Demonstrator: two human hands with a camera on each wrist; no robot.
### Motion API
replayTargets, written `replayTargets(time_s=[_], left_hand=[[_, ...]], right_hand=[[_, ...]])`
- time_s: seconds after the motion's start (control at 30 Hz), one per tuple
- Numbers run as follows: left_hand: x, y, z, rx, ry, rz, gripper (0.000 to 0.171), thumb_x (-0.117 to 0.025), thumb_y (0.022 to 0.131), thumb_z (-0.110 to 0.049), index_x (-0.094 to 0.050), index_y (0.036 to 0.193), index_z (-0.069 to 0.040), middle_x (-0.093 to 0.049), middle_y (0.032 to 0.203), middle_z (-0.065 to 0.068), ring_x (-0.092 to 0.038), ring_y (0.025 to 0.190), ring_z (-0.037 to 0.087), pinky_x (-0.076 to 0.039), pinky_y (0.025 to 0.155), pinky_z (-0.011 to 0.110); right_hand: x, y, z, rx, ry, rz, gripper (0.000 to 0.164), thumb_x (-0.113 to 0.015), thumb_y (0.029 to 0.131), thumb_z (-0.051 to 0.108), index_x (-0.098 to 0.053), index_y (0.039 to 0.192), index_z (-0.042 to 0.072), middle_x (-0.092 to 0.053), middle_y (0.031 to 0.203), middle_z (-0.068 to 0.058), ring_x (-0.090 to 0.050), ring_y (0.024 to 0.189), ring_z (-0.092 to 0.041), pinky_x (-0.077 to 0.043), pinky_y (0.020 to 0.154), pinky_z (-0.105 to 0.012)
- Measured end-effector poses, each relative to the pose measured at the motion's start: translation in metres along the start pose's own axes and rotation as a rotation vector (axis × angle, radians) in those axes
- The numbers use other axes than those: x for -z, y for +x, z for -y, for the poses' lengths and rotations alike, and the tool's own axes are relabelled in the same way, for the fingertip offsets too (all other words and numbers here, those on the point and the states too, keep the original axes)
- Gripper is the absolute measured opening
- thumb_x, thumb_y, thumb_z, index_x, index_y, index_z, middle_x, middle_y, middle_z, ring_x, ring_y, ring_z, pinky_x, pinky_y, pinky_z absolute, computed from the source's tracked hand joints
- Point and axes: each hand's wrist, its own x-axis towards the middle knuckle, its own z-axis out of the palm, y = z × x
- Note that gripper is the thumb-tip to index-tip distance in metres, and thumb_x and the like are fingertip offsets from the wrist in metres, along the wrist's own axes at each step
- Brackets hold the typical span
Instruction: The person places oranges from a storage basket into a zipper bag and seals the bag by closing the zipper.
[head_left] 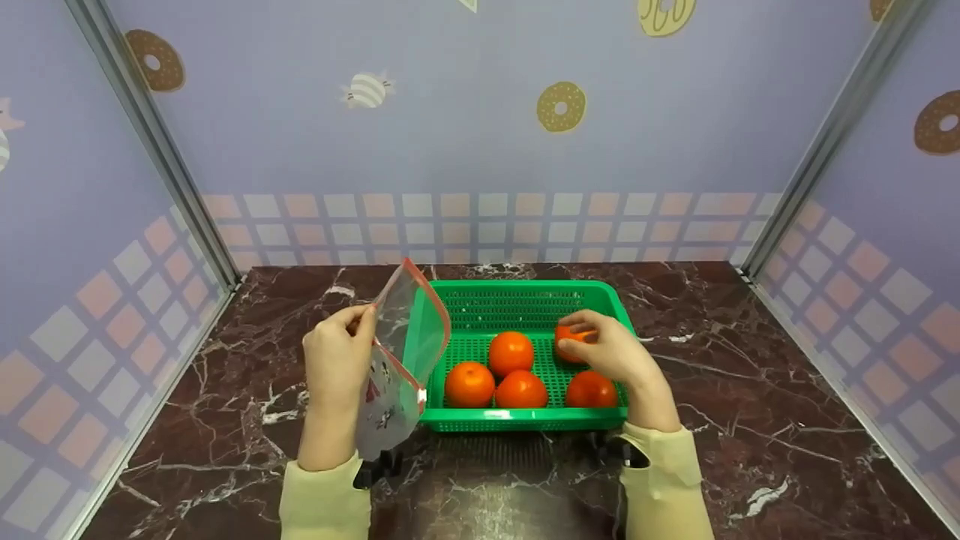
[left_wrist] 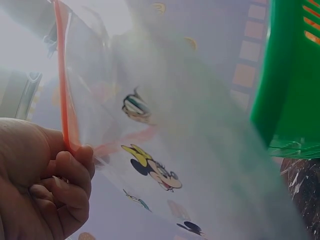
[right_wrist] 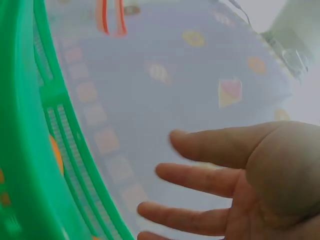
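Observation:
My left hand (head_left: 339,352) pinches the edge of a clear zip bag (head_left: 390,420) with a red-orange seal strip. The bag's mouth gapes toward the basket, and cartoon prints show on its side in the left wrist view. Over the right side of a green plastic basket (head_left: 525,414), my right hand (head_left: 619,349) hovers with fingers spread. Below those fingers is an orange fruit (head_left: 568,346), partly hidden; whether they touch it I cannot tell. Several more orange fruits (head_left: 511,354) lie in the basket. The right wrist view shows nothing between the fingers.
The basket stands on a dark red marbled table (head_left: 765,397), its raised rim all around the fruit. A patterned wall (head_left: 480,150) rises behind the table, with side panels and metal corner posts (head_left: 810,150) at left and right.

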Motion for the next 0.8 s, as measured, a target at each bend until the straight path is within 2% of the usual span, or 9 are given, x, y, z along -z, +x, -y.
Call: replayTargets(time_s=[0.17,0.4,0.53,0.7,0.8], left_hand=[[0.0,-0.001,0.0,-0.004,0.007,0.009,0.026,-0.063,0.104,-0.02,-0.079,0.11,-0.001,-0.071,0.073,0.014,-0.044,0.048,0.01,-0.032,0.046,0.022],[0.0,-0.001,-0.001,0.011,0.012,0.019,0.026,-0.063,0.104,-0.021,-0.079,0.112,-0.002,-0.072,0.073,0.014,-0.045,0.049,0.01,-0.033,0.047,0.023],[0.0,-0.001,-0.002,0.023,0.02,0.032,0.027,-0.063,0.104,-0.022,-0.079,0.114,-0.002,-0.072,0.074,0.013,-0.046,0.05,0.011,-0.035,0.047,0.023],[0.0,-0.001,-0.002,0.035,0.019,0.046,0.028,-0.062,0.104,-0.022,-0.078,0.115,-0.002,-0.073,0.075,0.014,-0.046,0.049,0.01,-0.034,0.046,0.023],[0.0,0.0,-0.002,0.03,0.011,0.04,0.028,-0.062,0.104,-0.022,-0.078,0.115,-0.002,-0.073,0.074,0.014,-0.045,0.049,0.009,-0.034,0.046,0.023]], right_hand=[[0.008,-0.001,-0.013,-0.058,-0.105,0.04,0.041,-0.072,0.097,0.02,-0.063,0.134,0.005,-0.061,0.138,-0.026,-0.059,0.125,-0.045,-0.051,0.101,-0.056],[0.005,0.001,-0.02,-0.075,-0.232,0.125,0.044,-0.082,0.088,0.021,-0.068,0.126,0.006,-0.066,0.125,-0.024,-0.064,0.104,-0.034,-0.054,0.088,-0.047],[0.001,0.002,-0.022,-0.081,-0.261,0.16,0.045,-0.085,0.084,0.019,-0.07,0.124,0.005,-0.066,0.124,-0.024,-0.063,0.107,-0.035,-0.054,0.092,-0.05],[-0.006,0.004,-0.024,-0.091,-0.286,0.196,0.047,-0.085,0.084,0.016,-0.07,0.127,0.004,-0.068,0.125,-0.024,-0.062,0.114,-0.039,-0.052,0.098,-0.053],[-0.008,0.004,-0.024,-0.09,-0.319,0.209,0.048,-0.085,0.083,0.016,-0.07,0.127,0.004,-0.071,0.119,-0.021,-0.063,0.108,-0.036,-0.053,0.098,-0.052]])
